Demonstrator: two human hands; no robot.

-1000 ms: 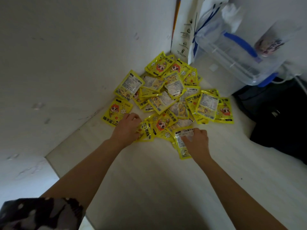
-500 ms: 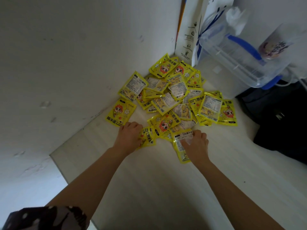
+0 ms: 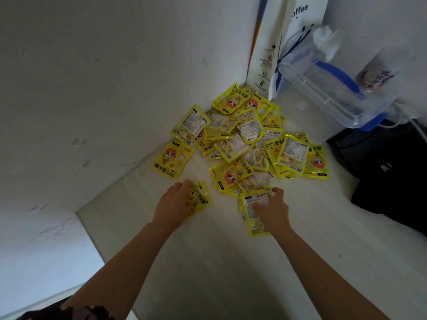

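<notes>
- The left hand (image 3: pixel 173 204) lies knuckles up with its fingers curled over the left edge of a printed-side-up packet (image 3: pixel 200 199) and grips it. This packet lies flat on the table (image 3: pixel 231 262), just clear of the near-left fringe of the heap.
- The right hand (image 3: pixel 273 211) has its fingers bent onto the white label of a label-side-up packet (image 3: pixel 253 225) and its thumb hooked round the far right corner, so it holds the packet. The packet's far end touches the near edge of the heap.
- The two held packets lie near each other, with bare table between them.
- The heap of yellow packets (image 3: pixel 242 144) fills the table's far corner, where the two white walls (image 3: pixel 92 88) meet. The packets overlap, some showing the cartoon print and some the label.
- A single packet (image 3: pixel 173 159) lies apart on the heap's left, close to the left wall.
- A clear plastic box (image 3: pixel 323 93) with a blue handle stands tilted to the right of the heap.
- A white paper bag (image 3: pixel 300 31) stands behind the box, against the wall.
- A black bag (image 3: pixel 392 172) rests at the table's right side.
</notes>
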